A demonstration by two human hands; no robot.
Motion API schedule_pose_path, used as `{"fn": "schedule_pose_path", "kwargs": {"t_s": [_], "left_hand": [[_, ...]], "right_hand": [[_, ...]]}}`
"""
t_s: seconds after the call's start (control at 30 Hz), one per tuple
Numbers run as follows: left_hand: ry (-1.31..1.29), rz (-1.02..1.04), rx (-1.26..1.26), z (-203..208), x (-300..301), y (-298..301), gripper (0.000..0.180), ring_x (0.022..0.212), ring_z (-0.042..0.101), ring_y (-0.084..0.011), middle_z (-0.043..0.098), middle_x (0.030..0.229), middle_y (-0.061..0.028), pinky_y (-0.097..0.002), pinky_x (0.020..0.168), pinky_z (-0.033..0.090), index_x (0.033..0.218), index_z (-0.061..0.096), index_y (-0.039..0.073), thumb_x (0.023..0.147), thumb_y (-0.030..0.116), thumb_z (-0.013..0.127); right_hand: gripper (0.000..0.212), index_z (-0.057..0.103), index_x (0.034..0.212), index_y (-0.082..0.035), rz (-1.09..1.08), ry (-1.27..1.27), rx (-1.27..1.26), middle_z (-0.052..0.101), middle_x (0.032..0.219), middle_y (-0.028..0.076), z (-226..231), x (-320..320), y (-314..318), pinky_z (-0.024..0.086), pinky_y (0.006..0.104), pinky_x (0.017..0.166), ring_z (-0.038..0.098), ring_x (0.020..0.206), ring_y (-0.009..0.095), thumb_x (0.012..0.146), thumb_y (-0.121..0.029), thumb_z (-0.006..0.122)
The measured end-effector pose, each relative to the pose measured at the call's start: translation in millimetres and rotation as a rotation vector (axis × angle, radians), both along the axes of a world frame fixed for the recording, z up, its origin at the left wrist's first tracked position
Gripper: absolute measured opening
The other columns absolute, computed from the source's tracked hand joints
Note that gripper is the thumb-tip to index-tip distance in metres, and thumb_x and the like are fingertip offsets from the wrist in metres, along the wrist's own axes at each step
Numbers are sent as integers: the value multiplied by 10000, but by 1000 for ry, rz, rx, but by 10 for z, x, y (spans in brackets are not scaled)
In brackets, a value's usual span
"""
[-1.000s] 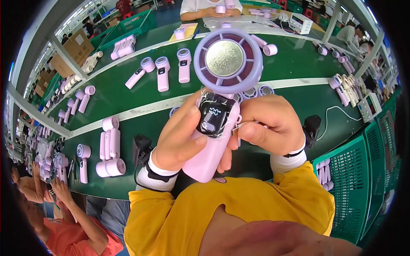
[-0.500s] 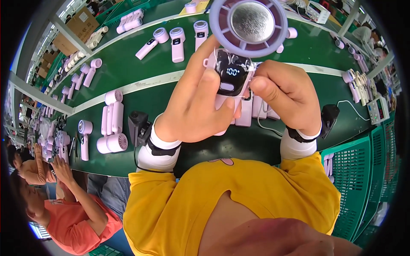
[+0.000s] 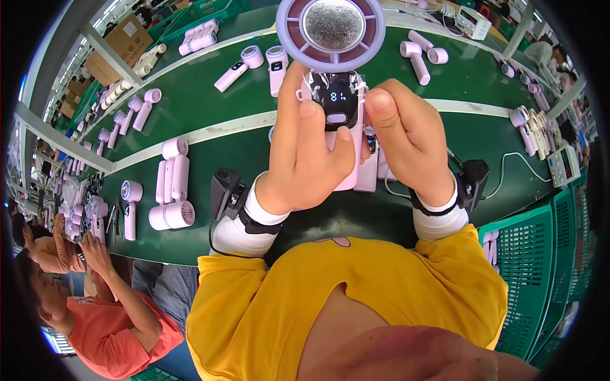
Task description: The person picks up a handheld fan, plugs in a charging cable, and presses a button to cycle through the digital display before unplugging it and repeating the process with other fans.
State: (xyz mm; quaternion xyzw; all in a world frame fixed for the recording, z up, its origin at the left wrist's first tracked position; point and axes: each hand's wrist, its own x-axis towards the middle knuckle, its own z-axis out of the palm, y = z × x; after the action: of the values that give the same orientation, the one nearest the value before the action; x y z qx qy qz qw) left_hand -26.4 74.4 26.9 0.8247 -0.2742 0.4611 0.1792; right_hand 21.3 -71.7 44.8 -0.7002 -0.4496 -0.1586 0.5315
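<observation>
A pale pink handheld fan (image 3: 346, 141) is upright in front of me, with a round lilac-rimmed head and silver centre (image 3: 333, 24). Its dark display (image 3: 335, 100) shows lit digits, and clear film lies over it, wrinkled at the top. My left hand (image 3: 304, 149) grips the fan's body, thumb and fingers wrapped around it. Close by the body's right edge is my right hand (image 3: 410, 133), fingers curled and thumb pressed to them. Whatever it may pinch is hidden. Behind and below, more pink fan bodies (image 3: 367, 171) lie partly covered.
Several pink fans (image 3: 175, 181) lie on the green bench (image 3: 210, 209) at left; others (image 3: 416, 60) are on the far side. A white metal strip (image 3: 203, 136) crosses the bench. Green crates (image 3: 521, 273) stand at right near a small meter (image 3: 563, 164). A co-worker (image 3: 117, 305) sits at left.
Both hands and the fan have shifted slightly left. My right thumb has come away from the fan's edge. The display's digits have changed.
</observation>
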Motion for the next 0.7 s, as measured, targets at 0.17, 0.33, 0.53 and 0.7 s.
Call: {"fn": "schedule_pose_path", "kwargs": {"t_s": [0.17,0.33,0.53,0.7], "left_hand": [[-163,113,119,8,-9,12,257,868,469,-541,334,1047,-275,-535,666,484,986,336,-57,747,-29,426],[-227,-106,29,111,-40,35,442,836,518,-417,371,1050,-239,-411,661,482,1146,264,-46,737,-23,429],[420,-469,-436,125,-172,37,647,719,541,-208,444,1030,-171,-250,590,439,1275,117,-22,736,19,473],[458,-720,-863,134,-187,91,538,629,508,-147,488,982,-159,-243,523,430,1261,179,-3,794,65,437]], "right_hand": [[325,441,707,-35,-47,-31,17,487,492,37,-36,-34,73,369,243,420,490,421,158,912,-275,364],[313,437,730,-26,114,73,29,481,537,30,-39,-18,50,360,239,453,468,476,133,915,-266,359],[290,475,769,-3,232,143,-36,468,611,11,37,-93,-57,324,200,484,401,532,65,912,-236,380],[286,502,731,-13,178,155,13,540,613,47,55,-82,-168,389,243,493,508,533,146,890,-243,441]]}}
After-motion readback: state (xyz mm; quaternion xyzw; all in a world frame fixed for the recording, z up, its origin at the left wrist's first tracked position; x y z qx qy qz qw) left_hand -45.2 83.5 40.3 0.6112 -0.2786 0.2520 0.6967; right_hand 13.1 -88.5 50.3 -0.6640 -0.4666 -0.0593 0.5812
